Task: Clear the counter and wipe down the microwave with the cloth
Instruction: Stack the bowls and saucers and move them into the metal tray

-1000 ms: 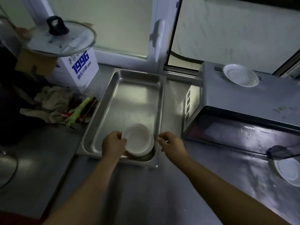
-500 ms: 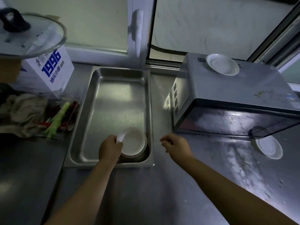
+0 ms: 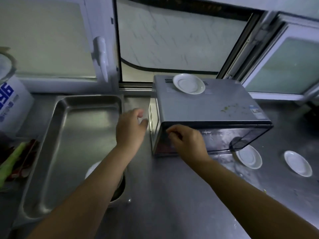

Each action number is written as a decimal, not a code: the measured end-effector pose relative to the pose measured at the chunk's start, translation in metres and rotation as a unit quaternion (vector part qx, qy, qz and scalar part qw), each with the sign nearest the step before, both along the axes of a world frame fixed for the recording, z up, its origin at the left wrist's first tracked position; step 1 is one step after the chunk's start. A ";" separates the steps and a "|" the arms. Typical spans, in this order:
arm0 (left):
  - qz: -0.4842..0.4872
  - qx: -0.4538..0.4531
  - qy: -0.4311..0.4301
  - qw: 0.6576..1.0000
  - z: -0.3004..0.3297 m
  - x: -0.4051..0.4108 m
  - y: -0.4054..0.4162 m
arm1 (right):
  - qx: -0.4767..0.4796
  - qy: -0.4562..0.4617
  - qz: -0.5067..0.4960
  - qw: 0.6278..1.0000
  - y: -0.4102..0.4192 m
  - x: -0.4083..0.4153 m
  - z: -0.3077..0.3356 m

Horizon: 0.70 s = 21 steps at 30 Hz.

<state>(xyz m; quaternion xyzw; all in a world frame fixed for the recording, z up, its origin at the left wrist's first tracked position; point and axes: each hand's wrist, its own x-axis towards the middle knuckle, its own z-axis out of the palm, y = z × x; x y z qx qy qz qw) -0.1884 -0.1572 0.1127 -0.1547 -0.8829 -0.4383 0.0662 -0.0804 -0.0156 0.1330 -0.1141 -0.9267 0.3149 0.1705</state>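
Note:
A grey microwave (image 3: 210, 107) stands on the steel counter, with a white saucer (image 3: 189, 83) on its back top and green crumbs on its lid. My left hand (image 3: 131, 128) hovers empty, fingers apart, just left of the microwave's side. My right hand (image 3: 186, 142) is in front of the dark door, fingers curled, holding nothing. Two more white saucers lie on the counter: one (image 3: 249, 158) under the door's right corner, one (image 3: 297, 163) further right. White dishes (image 3: 92, 169) rest in the steel tray (image 3: 51, 131), mostly hidden by my left forearm.
A white box with blue print (image 3: 12, 107) stands at the far left, with green and red vegetables (image 3: 13, 159) below it. Windows line the back wall, one sash swung open at the right. No cloth is in view.
My left hand let go of the white dish in the tray and rose toward the microwave. My right hand moved up to the microwave door. The view swung right.

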 end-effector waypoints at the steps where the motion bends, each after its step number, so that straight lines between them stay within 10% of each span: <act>1: -0.007 0.006 0.019 1.000 0.008 -0.005 0.016 | 0.008 0.015 -0.014 1.000 0.013 -0.006 0.007; 13: 0.013 -0.257 0.063 0.964 0.036 -0.079 0.159 | 0.145 -0.053 -0.109 0.982 0.184 -0.114 0.025; 21: 0.045 -0.248 0.058 0.966 0.037 -0.093 0.191 | 0.211 -0.142 -0.139 0.957 0.200 -0.142 0.025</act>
